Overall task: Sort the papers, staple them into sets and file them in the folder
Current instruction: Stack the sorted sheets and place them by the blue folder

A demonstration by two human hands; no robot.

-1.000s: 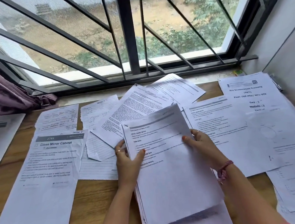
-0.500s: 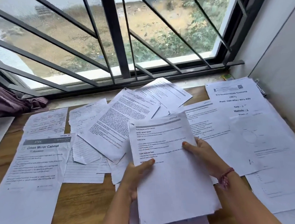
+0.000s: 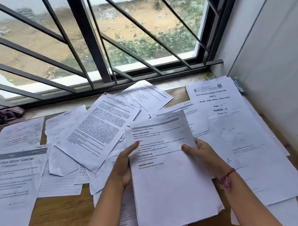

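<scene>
Both hands grip one stack of papers [image 3: 168, 166] above counter [image 3: 60, 214]: left hand [image 3: 124, 166] pinches left edge, right hand [image 3: 204, 157] right edge, likely squaring set for stapling; loose sheets [image 3: 96, 133] spread beneath; folder, stapler not visible

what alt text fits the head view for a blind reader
Both hands, left hand and right hand, hold a stack of printed papers above a wooden table strewn with loose sheets, below a barred window.
</scene>
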